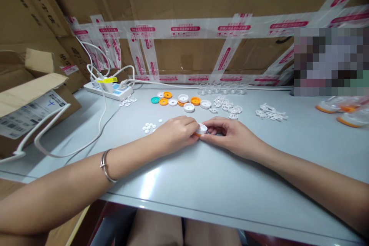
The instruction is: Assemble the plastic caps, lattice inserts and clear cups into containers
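Between my two hands is a round white cap with an orange part under it (203, 128), low over the grey table. My left hand (180, 132) grips its left side with curled fingers. On the right side, the thumb and fingertips of my right hand (227, 134) pinch the same cap. Behind them lie several round caps, among them a white cap (189, 107), an orange cap (195, 101) and a teal cap (155, 100). Small white discs (149, 126) are scattered left of my left hand. Flat white cut-out pieces (227, 105) lie beyond my right hand.
Clear cups (221, 89) stand in a row along the back. More white pieces (271, 112) and clear containers with orange bases (353, 117) are at the right. A power strip (109, 90), white cables (100, 128) and an open carton (34, 103) occupy the left. Large taped cardboard (184, 54) walls the back.
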Action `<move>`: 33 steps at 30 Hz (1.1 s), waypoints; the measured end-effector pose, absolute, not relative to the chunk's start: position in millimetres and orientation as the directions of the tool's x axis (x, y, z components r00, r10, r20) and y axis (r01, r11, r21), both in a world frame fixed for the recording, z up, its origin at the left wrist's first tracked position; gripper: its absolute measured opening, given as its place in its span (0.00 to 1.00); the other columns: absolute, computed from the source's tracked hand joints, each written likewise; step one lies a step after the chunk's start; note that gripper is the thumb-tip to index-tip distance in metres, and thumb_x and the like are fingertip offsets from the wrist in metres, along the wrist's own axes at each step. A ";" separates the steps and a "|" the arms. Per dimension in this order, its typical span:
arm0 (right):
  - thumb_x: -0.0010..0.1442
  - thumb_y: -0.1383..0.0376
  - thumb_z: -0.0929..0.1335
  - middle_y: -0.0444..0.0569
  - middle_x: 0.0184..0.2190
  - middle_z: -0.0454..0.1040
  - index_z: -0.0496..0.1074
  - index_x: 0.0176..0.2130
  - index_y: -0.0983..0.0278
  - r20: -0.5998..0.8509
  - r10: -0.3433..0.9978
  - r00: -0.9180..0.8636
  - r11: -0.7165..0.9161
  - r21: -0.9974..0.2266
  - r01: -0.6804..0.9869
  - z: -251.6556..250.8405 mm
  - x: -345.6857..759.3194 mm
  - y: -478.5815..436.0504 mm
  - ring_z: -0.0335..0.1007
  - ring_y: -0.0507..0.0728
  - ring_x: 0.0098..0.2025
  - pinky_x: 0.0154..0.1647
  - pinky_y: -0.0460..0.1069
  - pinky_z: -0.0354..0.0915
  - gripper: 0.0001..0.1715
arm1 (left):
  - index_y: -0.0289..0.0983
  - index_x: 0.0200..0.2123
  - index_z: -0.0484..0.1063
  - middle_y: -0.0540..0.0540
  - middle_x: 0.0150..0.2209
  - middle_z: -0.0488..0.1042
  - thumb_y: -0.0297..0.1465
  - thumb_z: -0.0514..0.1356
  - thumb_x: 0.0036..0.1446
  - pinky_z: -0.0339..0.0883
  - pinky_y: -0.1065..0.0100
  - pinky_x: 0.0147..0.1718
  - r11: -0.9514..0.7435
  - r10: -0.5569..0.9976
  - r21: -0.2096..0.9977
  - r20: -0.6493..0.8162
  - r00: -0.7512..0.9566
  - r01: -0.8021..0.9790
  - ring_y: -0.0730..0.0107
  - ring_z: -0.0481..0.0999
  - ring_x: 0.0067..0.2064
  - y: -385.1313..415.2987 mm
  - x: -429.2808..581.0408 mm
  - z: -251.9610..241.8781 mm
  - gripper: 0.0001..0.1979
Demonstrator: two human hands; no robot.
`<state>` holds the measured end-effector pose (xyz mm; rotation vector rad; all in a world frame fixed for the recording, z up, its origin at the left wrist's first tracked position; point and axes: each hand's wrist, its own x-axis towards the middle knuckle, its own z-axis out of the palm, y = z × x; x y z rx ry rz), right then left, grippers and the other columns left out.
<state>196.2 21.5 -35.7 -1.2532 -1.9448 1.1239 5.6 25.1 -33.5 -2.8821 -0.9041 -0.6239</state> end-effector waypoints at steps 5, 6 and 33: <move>0.42 0.57 0.73 0.45 0.27 0.74 0.76 0.37 0.64 -0.096 0.918 -0.385 0.042 -0.941 0.335 -27.2 195.3 18.5 0.68 0.52 0.31 0.34 0.47 0.64 0.21 | 0.30 0.37 0.71 0.42 0.33 0.77 0.26 0.54 0.56 0.71 0.68 0.33 -0.858 0.410 -0.063 0.516 0.752 0.510 0.66 0.77 0.34 25.7 3.4 -30.8 0.08; 0.42 0.58 0.74 0.45 0.29 0.75 0.77 0.37 0.63 -0.118 0.915 -0.387 0.002 -0.955 0.297 -24.4 195.4 17.1 0.69 0.53 0.33 0.36 0.48 0.65 0.20 | 0.30 0.38 0.71 0.43 0.33 0.77 0.27 0.54 0.56 0.71 0.69 0.32 -0.862 0.381 -0.080 0.550 0.743 0.501 0.67 0.77 0.34 25.4 2.9 -28.8 0.09; 0.49 0.67 0.72 0.46 0.34 0.78 0.76 0.34 0.65 -0.273 0.886 -0.375 -0.458 -0.643 -0.614 -17.9 180.1 -21.6 0.74 0.51 0.40 0.50 0.47 0.67 0.08 | 0.31 0.46 0.67 0.40 0.36 0.78 0.24 0.55 0.58 0.75 0.67 0.33 -0.749 0.111 -0.480 0.590 0.800 0.457 0.67 0.78 0.34 7.2 4.2 3.3 0.11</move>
